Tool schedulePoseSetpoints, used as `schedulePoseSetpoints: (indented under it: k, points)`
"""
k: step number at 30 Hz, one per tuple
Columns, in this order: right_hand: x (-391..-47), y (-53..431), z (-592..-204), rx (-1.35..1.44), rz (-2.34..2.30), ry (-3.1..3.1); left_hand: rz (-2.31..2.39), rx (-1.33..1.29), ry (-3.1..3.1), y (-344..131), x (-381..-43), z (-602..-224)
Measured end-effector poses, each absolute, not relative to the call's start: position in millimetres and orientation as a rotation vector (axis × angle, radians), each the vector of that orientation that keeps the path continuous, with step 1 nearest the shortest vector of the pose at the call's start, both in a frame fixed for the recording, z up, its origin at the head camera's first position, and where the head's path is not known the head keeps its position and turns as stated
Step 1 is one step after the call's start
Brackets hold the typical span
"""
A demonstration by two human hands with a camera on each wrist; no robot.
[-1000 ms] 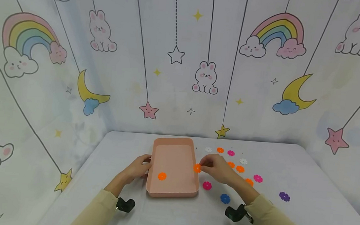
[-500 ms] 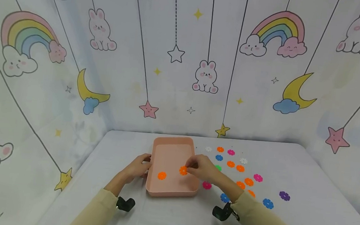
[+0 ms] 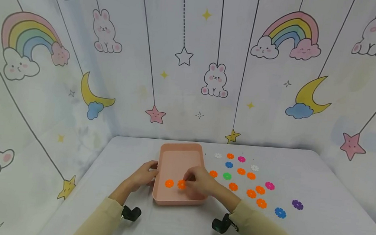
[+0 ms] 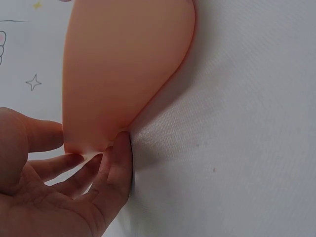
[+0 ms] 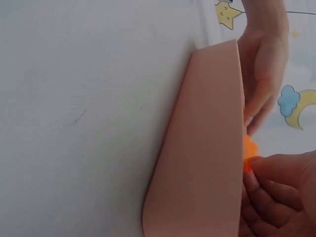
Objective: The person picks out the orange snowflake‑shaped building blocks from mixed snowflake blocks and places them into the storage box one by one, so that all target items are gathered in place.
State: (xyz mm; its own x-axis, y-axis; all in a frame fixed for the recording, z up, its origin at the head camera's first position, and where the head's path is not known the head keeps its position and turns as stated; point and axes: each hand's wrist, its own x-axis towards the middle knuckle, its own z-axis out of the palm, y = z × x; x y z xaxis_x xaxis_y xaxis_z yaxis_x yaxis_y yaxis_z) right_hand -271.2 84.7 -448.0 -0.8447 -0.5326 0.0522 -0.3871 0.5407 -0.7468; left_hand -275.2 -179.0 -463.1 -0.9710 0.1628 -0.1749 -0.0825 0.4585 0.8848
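The held flower (image 3: 181, 184) is inside the tray (image 3: 184, 158), at the tips of the right hand (image 3: 200, 180), just to the right of a loose orange flower (image 3: 169, 183) lying on the tray floor. The right thumb and fingertips pinch its edge, as the right wrist view also shows; whether it touches the floor, I cannot tell. One flower thus lies free in the tray and a second seems nearly placed, so the work looks to be at an early stage. The left hand (image 3: 142, 174) grips the tray's left side between thumb and fingers. Right of the tray, on the white table (image 3: 178, 230), many more lie outside it: eight orange ones, plus white, pink, blue, green (image 3: 227, 176) and purple (image 3: 297, 204) ones. The right forearm may hide others.
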Motion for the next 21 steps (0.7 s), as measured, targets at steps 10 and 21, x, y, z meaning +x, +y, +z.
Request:
schedulePoseSetpoints:
  k: [10,21]
  points:
    - [-273,72,-457,-0.838,-1.114,2.588,1.521,0.073,2.468,-179,-275,-460]
    - [-273,69,-465,-0.883,-0.978,2.651,1.532,0.081,2.463,-180,-275,-460]
